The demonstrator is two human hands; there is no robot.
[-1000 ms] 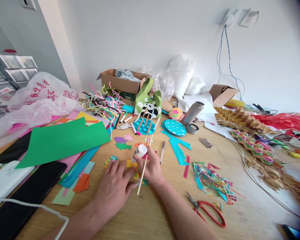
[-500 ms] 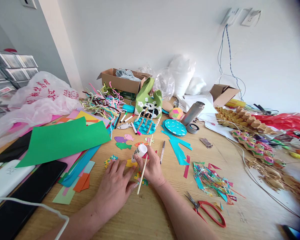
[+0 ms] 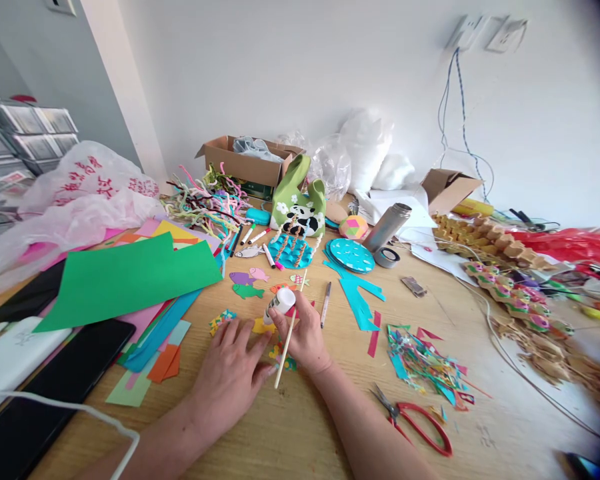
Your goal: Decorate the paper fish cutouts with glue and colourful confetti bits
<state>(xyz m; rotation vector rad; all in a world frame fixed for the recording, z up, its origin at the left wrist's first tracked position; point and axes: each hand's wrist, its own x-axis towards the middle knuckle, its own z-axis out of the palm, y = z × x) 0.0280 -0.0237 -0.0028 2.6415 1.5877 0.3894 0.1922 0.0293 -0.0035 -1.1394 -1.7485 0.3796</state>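
In the head view my right hand (image 3: 306, 335) is closed round a small white bottle (image 3: 281, 303) with a white cap, tilted over the table. A thin wooden stick (image 3: 286, 350) is also in that hand, pointing down toward me. My left hand (image 3: 235, 353) lies flat with its fingers spread, the fingertips at a yellow paper piece (image 3: 263, 326) and a speckled paper piece (image 3: 223, 320). Just beyond lie paper fish, among them a green fish (image 3: 248, 291) and a purple fish (image 3: 241, 278). A speckled scrap between my hands is partly hidden.
Red-handled scissors (image 3: 415, 420) and a heap of paper scraps (image 3: 425, 363) lie at the right. A pen (image 3: 325, 305) is near my right hand. Coloured sheets (image 3: 130, 280) and a black phone-like slab (image 3: 60, 400) cover the left. A metal flask (image 3: 387, 228) stands farther back.
The view has shifted very slightly. Both hands, the white bottle and the stick stay in practically the same place.
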